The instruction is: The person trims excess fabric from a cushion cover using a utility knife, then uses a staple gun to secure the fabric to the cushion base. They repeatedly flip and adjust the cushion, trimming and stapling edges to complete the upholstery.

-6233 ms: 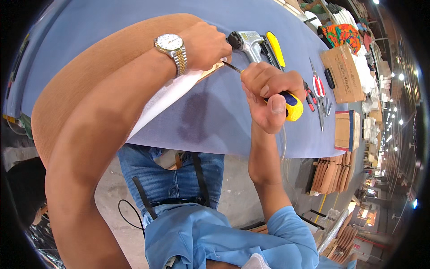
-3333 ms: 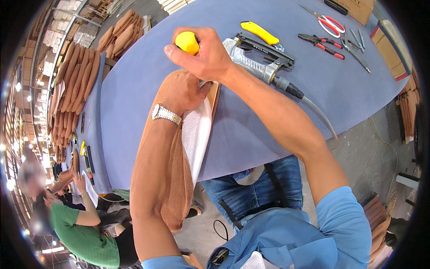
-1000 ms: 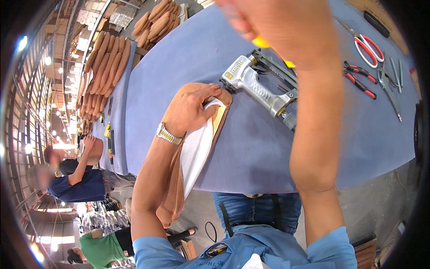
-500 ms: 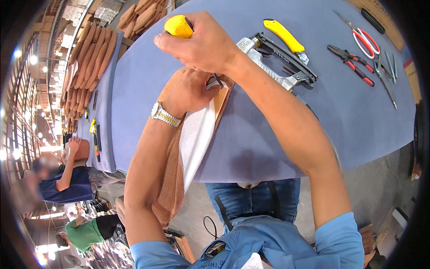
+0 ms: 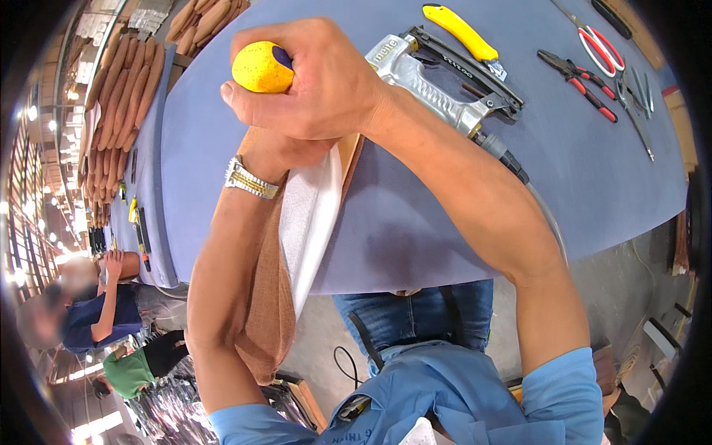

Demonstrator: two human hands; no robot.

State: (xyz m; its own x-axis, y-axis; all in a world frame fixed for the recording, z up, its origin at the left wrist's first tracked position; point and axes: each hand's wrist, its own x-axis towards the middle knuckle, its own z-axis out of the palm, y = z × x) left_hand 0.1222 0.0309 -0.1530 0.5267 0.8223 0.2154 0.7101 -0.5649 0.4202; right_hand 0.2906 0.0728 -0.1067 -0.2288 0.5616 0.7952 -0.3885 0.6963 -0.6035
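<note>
My right hand [image 5: 319,85] is wrapped round the round yellow handle [image 5: 256,68] of a hand tool; its shaft and tip are hidden beneath the hand. Right under it, my left hand [image 5: 293,152], with a metal watch on the wrist, grips the far end of a long upholstered piece; its fingers are mostly covered by my right hand. The piece has brown fabric [image 5: 268,319] outside, a white lining [image 5: 305,237] and a narrow wooden edge [image 5: 351,152]. It slants along my left forearm, its near end past the table edge.
On the blue-covered table [image 5: 423,200] lie a staple gun [image 5: 434,85] with a hose [image 5: 549,215], a yellow utility knife [image 5: 460,31], pliers [image 5: 582,87], red-handled scissors [image 5: 599,50] and a grey metal tool [image 5: 634,122]. Brown padded pieces [image 5: 122,96] are piled at left; two co-workers [image 5: 96,315] are beyond.
Both hands have shifted left in the picture. My right hand and the yellow handle now sit lower over my left hand, covering its fingers and the dark shaft seen before.
</note>
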